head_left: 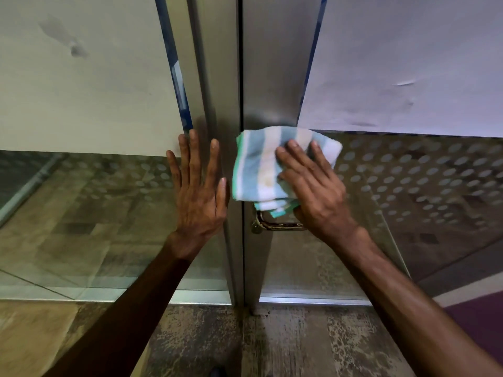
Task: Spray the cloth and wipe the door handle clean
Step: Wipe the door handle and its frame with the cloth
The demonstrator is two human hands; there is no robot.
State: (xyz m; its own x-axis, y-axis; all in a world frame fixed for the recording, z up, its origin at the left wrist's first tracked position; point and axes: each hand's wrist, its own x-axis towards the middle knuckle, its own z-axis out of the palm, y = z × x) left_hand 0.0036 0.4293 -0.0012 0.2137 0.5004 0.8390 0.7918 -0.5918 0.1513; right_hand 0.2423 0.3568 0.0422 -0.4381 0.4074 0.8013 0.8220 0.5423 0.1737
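Observation:
A folded cloth (255, 170) with blue, white and green stripes is pressed flat against the metal frame of the right door, just above the handle. My right hand (313, 191) lies over the cloth's right side and holds it there. The brass lever handle (275, 225) sticks out below the cloth, partly hidden by my right hand. My left hand (198, 191) rests flat with fingers spread on the metal frame of the left door. No spray bottle is in view.
Two glass doors meet at a dark vertical gap (241, 104). White paper (81, 77) covers their upper glass; the lower right pane has a dotted film (422, 172). Worn wooden floor (272, 344) lies below, with a purple mat (479, 308) at the right.

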